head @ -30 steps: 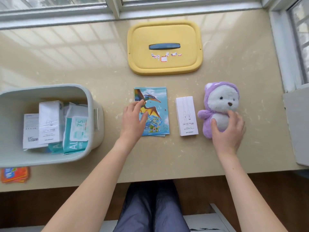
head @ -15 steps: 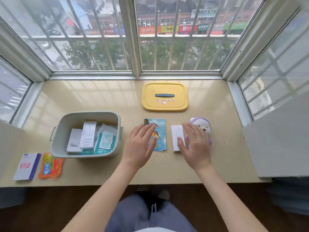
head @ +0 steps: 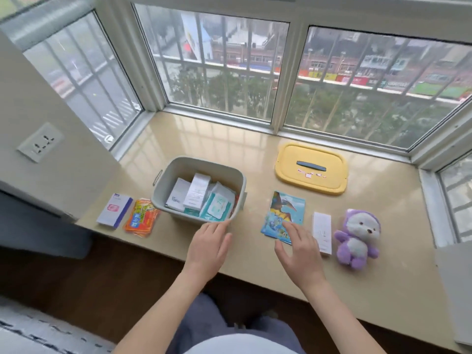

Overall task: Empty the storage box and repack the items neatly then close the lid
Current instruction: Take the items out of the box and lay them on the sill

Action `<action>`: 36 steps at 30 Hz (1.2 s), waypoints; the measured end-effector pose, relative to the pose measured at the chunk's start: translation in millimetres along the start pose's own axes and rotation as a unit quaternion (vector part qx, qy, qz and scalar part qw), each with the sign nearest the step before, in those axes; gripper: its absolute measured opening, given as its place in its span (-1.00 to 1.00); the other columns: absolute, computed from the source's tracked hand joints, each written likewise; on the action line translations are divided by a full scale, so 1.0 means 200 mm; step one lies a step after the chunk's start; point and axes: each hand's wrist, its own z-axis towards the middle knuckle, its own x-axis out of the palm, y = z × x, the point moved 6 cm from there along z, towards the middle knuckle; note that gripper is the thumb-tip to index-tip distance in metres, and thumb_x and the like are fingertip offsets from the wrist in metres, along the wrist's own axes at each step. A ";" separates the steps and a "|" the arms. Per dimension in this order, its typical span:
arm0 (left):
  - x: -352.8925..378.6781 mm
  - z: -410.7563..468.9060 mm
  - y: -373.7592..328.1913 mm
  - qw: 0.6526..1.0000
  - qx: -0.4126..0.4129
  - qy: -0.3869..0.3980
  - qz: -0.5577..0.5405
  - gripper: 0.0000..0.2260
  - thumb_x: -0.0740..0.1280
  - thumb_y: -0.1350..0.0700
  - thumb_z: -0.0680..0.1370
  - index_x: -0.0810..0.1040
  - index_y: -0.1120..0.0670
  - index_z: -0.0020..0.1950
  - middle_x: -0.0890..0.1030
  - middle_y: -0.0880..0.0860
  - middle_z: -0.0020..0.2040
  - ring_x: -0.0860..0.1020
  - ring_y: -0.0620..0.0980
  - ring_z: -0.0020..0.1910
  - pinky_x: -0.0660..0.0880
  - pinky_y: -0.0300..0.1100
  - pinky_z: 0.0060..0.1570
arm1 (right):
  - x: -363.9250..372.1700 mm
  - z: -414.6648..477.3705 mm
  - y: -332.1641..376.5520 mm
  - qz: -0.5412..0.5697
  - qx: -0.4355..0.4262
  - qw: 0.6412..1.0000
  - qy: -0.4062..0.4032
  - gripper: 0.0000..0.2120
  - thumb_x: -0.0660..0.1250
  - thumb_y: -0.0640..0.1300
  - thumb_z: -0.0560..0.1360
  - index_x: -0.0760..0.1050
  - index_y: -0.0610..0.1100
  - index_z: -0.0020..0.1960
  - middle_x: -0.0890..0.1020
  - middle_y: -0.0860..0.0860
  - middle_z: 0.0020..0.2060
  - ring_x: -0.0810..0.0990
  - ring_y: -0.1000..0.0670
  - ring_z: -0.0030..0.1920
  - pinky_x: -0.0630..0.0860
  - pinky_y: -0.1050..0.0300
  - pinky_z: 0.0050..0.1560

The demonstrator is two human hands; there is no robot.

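- Storage box (head: 184, 217): open on worktop (head: 229, 149), containing cartons (head: 196, 191) and a wipe pack (head: 217, 206).
- Lid (head: 311, 180): flat on worktop, right rear of box, apart from it.
- Left grip (head: 209, 247): fingers straight, holding nothing, fingertips at box near wall.
- Right grip (head: 298, 251): fingers spread, holding nothing, over near corner of dinosaur booklet (head: 283, 210); contact cannot be determined.

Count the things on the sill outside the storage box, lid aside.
5: blue-edged box and orange packets left of the storage box; dinosaur booklet, white carton and purple plush to its right. Stacked packets may hide more.
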 end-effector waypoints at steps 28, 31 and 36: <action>-0.19 0.64 1.34 0.980 -0.071 0.139 -0.126 -0.56 0.21 0.02 0.64 0.28 0.01 0.52 0.42 0.00 0.39 0.37 -0.04 0.36 0.38 -0.06 0.33 | 0.94 0.64 0.69 0.067 0.189 0.979 0.044 -0.55 0.29 -0.13 0.59 0.35 -0.15 0.45 0.46 -0.07 0.30 0.37 0.10 0.25 0.20 0.37 0.17; 0.01 0.78 1.39 0.970 -0.110 0.166 -0.141 -0.53 0.24 0.03 0.63 0.25 0.00 0.53 0.37 0.00 0.43 0.36 -0.02 0.39 0.37 -0.02 0.35 | 1.14 0.75 0.57 0.089 0.227 0.966 0.083 -0.48 0.28 -0.09 0.59 0.26 -0.10 0.51 0.40 -0.08 0.36 0.41 -0.01 0.33 0.24 0.26 0.25; 0.34 0.92 1.52 0.940 -0.195 0.222 -0.173 -0.42 0.33 0.02 0.59 0.17 -0.01 0.55 0.26 0.05 0.50 0.35 0.04 0.41 0.34 0.00 0.38 | 1.50 0.87 0.36 0.065 0.288 0.934 0.201 -0.31 0.28 0.02 0.58 0.00 0.04 0.59 0.27 -0.17 0.45 0.34 -0.18 0.39 0.31 -0.02 0.34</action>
